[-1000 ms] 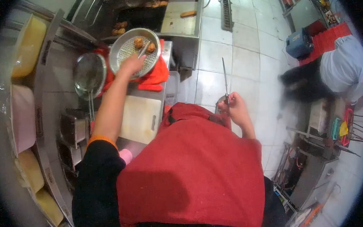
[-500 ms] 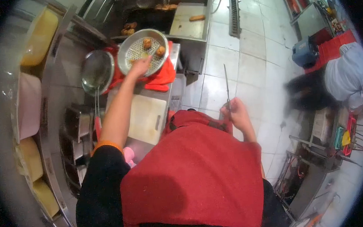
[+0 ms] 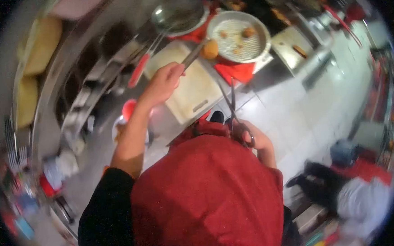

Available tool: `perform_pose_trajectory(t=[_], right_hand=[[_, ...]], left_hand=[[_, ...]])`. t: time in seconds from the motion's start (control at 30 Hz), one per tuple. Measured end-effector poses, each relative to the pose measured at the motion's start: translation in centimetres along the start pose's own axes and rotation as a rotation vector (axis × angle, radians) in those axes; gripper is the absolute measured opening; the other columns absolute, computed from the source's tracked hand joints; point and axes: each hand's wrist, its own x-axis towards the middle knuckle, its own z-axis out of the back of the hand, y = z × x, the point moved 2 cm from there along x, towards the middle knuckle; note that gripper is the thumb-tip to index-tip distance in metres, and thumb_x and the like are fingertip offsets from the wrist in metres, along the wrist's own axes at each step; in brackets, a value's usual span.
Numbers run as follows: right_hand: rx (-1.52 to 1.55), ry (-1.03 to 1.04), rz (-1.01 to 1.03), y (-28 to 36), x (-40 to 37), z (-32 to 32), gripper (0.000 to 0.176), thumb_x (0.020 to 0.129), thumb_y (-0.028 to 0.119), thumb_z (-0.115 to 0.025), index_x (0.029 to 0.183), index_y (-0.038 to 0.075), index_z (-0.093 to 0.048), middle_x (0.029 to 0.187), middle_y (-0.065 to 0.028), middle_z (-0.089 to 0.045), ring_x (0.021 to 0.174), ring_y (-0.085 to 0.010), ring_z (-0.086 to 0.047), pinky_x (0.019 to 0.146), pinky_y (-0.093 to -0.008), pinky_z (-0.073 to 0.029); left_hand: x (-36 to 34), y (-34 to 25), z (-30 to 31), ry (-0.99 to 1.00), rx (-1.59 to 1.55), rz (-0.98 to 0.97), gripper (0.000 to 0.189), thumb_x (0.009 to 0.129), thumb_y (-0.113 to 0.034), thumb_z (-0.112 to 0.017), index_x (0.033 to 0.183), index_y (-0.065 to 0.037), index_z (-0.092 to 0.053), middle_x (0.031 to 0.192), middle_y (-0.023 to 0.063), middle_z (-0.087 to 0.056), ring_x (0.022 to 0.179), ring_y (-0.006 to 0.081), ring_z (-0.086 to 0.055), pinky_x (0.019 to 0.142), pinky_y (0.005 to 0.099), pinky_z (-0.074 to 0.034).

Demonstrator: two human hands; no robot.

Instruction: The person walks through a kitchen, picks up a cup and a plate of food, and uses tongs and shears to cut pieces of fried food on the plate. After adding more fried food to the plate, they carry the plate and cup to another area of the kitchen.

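1. Left hand (image 3: pixel 165 85): fingers close around silver metal tongs (image 3: pixel 193 56), which pinch a rounded golden-brown fried piece (image 3: pixel 209 49) — presumably to keep skin off hot or oily food.
2. Piece position: upper centre of the frame, at the left side of a round silver metal pan (image 3: pixel 265 44); contact with the rim cannot be confirmed.
3. Right hand (image 3: pixel 257 138): fingers grip the dark handles of long metal scissors (image 3: pixel 232 108) at frame centre. The blades stand apart and point up the frame, probably to keep the tips off the red cloth apron (image 3: pixel 205 190).
4. Pan support: a bright red cloth (image 3: pixel 235 73) lies beneath, likely as padding.
5. Surface: a whitish rectangular cutting board (image 3: pixel 192 85), slotted at one end, lies at upper centre.
6. Room: pale tiled floor (image 3: pixel 291 112) extends right; a light-topped co-worker (image 3: pixel 364 198) occupies the lower right — blurred.
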Motion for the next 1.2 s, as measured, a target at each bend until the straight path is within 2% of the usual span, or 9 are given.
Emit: perform_pose_trajectory(t=[0.17, 0.37, 0.43, 0.5, 0.63, 0.73, 0.8, 1.0, 1.2], right_hand=[[0.009, 0.472, -0.12, 1.1, 7.5, -4.0, 0.102, 0.068, 0.087, -0.051, 0.115, -0.004, -0.055, 0.102, -0.0081, -0.058, 0.092, -0.0183, -0.055, 0.082, -0.0298, -0.044], [0.03, 0.81, -0.277, -2.6, 13.9, -11.4, 0.104, 0.064, 0.092, -0.046, 0.108, -0.002, -0.059, 0.098, -0.0094, -0.06, 0.084, -0.0157, -0.054, 0.071, -0.0251, -0.043], [0.297, 0.857, -0.464, -3.8, 14.9, -14.8, 0.095, 0.066, 0.081, -0.06, 0.117, 0.002, -0.053, 0.115, -0.0084, -0.055, 0.096, -0.0162, -0.053, 0.083, -0.0293, -0.044], [0.289, 0.867, -0.551, -4.6, 15.1, -18.9, 0.095, 0.064, 0.084, -0.057, 0.114, 0.002, -0.054, 0.113, -0.0063, -0.056, 0.095, -0.0158, -0.054, 0.081, -0.0288, -0.043], [0.318, 0.838, -0.614, -5.5, 15.7, -24.4, 0.095, 0.064, 0.086, -0.054, 0.111, 0.003, -0.056, 0.097, -0.003, -0.059, 0.086, -0.0147, -0.052, 0.075, -0.0256, -0.04], [0.31, 0.79, -0.688, -7.1, 15.6, -26.7, 0.093, 0.065, 0.085, -0.054, 0.107, 0.003, -0.057, 0.095, -0.0036, -0.058, 0.08, -0.0148, -0.051, 0.072, -0.0253, -0.04], [0.243, 0.66, -0.652, -8.0, 15.7, -28.1, 0.078, 0.081, 0.076, -0.049, 0.105, 0.002, -0.059, 0.089, -0.0073, -0.06, 0.078, -0.0163, -0.056, 0.07, -0.0272, -0.044], [-0.079, 0.455, -0.531, -7.5, 14.9, -31.1, 0.062, 0.086, 0.065, -0.054, 0.096, 0.004, -0.062, 0.078, -0.0024, -0.061, 0.066, -0.0108, -0.057, 0.059, -0.0214, -0.042], [-0.034, 0.31, -0.517, -8.2, 13.1, -32.5, 0.056, 0.087, 0.061, -0.058, 0.094, 0.005, -0.062, 0.075, -0.0005, -0.06, 0.064, -0.0087, -0.056, 0.055, -0.02, -0.04]], left_hand=[[-12.4, 4.4, 7.1, -0.189, 0.116, 0.015, 0.02, 0.097, -0.017, -0.048, 0.097, 0.001, -0.057, 0.075, -0.0008, -0.051, 0.067, 0.0078, -0.047, 0.057, 0.0272, -0.04], [-25.5, 7.8, 10.2, -0.422, 0.26, 0.229, 0.026, 0.092, -0.028, -0.059, 0.108, -0.006, -0.059, 0.08, 0.0168, -0.064, 0.07, 0.0312, -0.063, 0.063, 0.0378, -0.047], [-29.1, 9.2, 10.6, -0.501, 0.265, 0.272, 0.028, 0.091, -0.028, -0.061, 0.109, -0.007, -0.058, 0.074, 0.017, -0.063, 0.066, 0.0357, -0.063, 0.059, 0.0408, -0.047], [-32.3, 10.9, 10.9, -0.565, 0.326, 0.24, 0.027, 0.09, -0.028, -0.062, 0.109, -0.009, -0.058, 0.071, 0.0165, -0.063, 0.064, 0.0386, -0.062, 0.056, 0.0438, -0.047], [-36.5, 13.6, 10.9, -0.698, 0.378, 0.244, 0.022, 0.092, -0.02, -0.058, 0.109, -0.006, -0.055, 0.068, 0.0141, -0.06, 0.059, 0.0298, -0.062, 0.054, 0.0385, -0.046], [-38.5, 16.1, 11.1, -0.755, 0.268, 0.275, 0.022, 0.091, -0.024, -0.06, 0.103, -0.008, -0.054, 0.066, 0.0156, -0.06, 0.06, 0.0367, -0.062, 0.053, 0.0435, -0.045], [-39.6, 17.9, 11.7, -0.75, 0.189, 0.277, 0.021, 0.092, -0.024, -0.059, 0.104, -0.007, -0.053, 0.064, 0.015, -0.058, 0.058, 0.0359, -0.061, 0.052, 0.0422, -0.045], [-40.5, 22.0, 13.3, -0.666, -0.008, 0.283, 0.02, 0.094, -0.023, -0.056, 0.105, -0.006, -0.054, 0.063, 0.0152, -0.055, 0.056, 0.0333, -0.059, 0.052, 0.0376, -0.044], [-40.5, 24.0, 15.3, -0.637, 0.081, 0.103, 0.021, 0.095, -0.023, -0.054, 0.104, -0.005, -0.057, 0.068, 0.0172, -0.057, 0.06, 0.0333, -0.06, 0.056, 0.0387, -0.045]])
